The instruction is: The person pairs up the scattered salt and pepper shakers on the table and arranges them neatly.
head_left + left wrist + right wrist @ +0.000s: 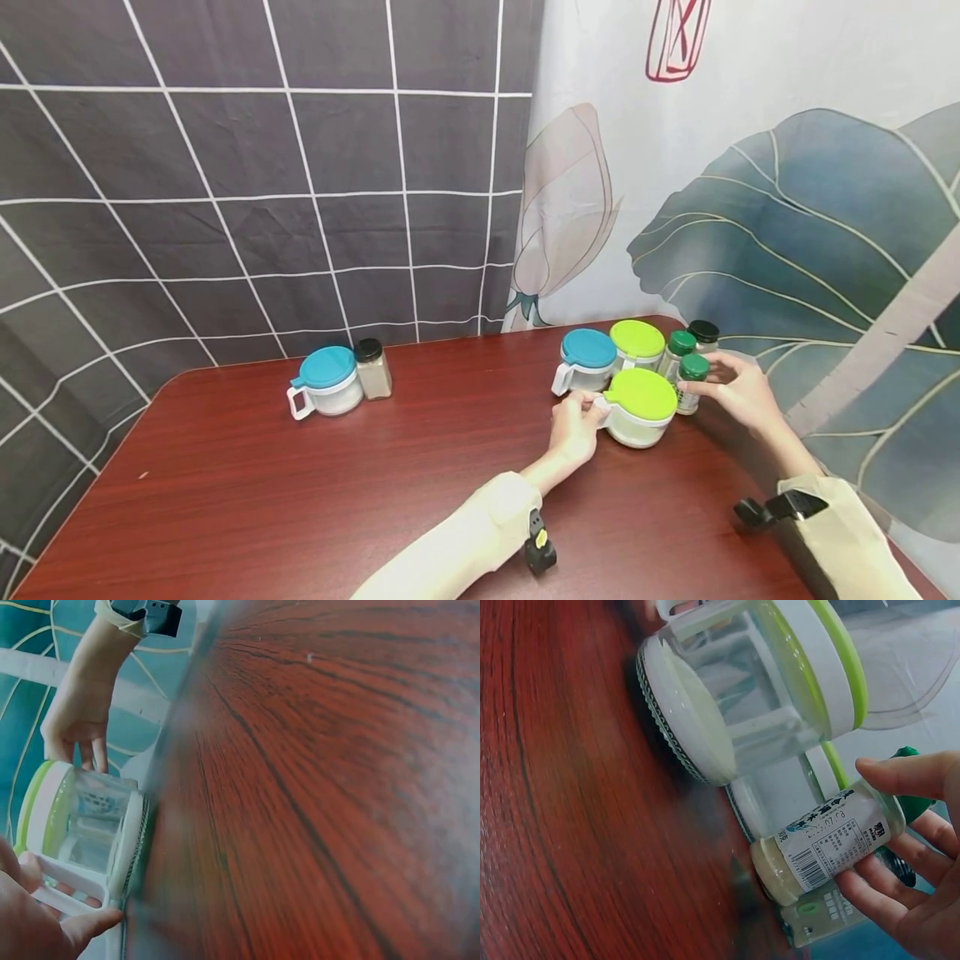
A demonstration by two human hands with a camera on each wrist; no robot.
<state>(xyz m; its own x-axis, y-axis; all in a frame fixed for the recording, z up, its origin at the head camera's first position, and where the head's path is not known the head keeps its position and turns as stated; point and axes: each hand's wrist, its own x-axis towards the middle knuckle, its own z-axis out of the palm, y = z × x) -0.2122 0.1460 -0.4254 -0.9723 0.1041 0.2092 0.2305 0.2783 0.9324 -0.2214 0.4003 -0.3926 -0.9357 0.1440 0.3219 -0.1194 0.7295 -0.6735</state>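
My left hand (576, 427) grips the white handle (71, 881) of a clear seasoning jar with a lime-green lid (641, 395). That jar stands at the front of a cluster on the table's right side. Thumb and fingers of my right hand (738, 392) hold a green-capped spice bottle (832, 840) with a white printed label and pale contents. It stands just right of the jar. Behind them are a blue-lidded jar (588, 350), another lime-lidded jar (637, 340), a second green-capped bottle (679, 346) and a black-capped bottle (703, 333).
On the left part of the dark red table (300, 500), a blue-lidded jar (327, 379) sits beside a black-capped bottle (373, 371). A grey checked cloth (225, 150) and a floral curtain (750, 208) hang behind the table.
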